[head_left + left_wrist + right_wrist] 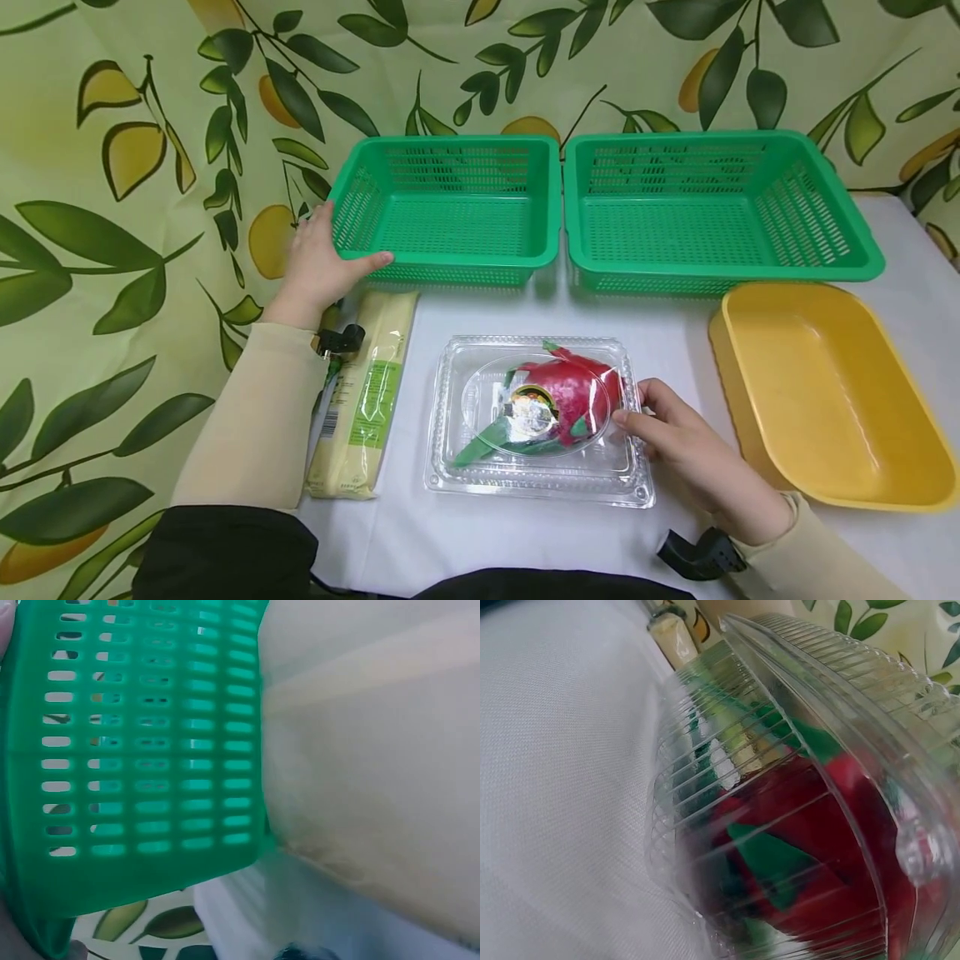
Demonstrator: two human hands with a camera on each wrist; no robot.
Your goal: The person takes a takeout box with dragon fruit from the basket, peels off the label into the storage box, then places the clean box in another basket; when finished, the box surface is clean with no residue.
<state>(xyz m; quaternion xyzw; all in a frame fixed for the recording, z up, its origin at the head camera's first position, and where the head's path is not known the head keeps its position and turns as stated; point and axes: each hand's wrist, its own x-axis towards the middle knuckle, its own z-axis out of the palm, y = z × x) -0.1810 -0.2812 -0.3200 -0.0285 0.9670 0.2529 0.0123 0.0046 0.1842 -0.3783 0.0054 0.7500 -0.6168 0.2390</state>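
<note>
My left hand grips the front left corner of the left green basket, its thumb lying over the front rim. The left wrist view is filled mostly by that basket's slotted wall. In a clear plastic clamshell box, a red dragon fruit with green tips lies under the closed lid, which bears a round label. My right hand pinches the box's right edge, thumb on top and the other fingers partly hidden. Seen from the right wrist, the dragon fruit shows through the ribbed side.
A second green basket stands to the right of the first. At the right lies a yellow tub. A long cream packet with a green label lies beside my left forearm. Leaf-patterned cloth hangs behind the white table.
</note>
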